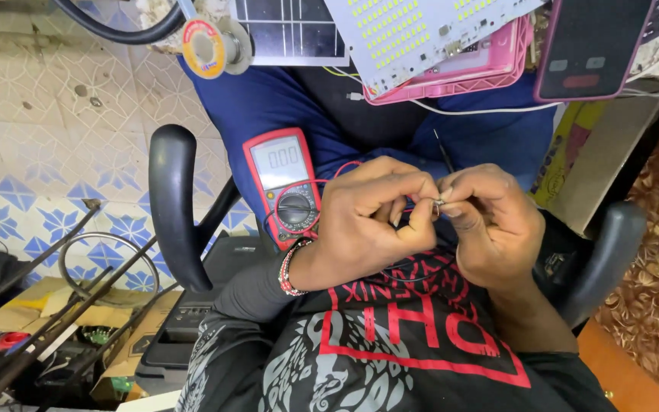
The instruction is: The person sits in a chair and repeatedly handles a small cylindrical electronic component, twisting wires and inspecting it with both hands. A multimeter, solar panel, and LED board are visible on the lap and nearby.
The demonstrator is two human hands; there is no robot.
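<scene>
In the centre of the frame, the left hand (371,221) and right hand (490,221) both pinch one small metal part (437,203) between fingertips, holding it steady near the red meter (284,183) on the lap.

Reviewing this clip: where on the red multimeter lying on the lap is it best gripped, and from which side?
Probably the multimeter is best gripped across its long edges at the display end, coming from above on the chair-arm side. It lies flat, face up, and that end is bare, while the left hand and red lead crowd the dial end.
</scene>
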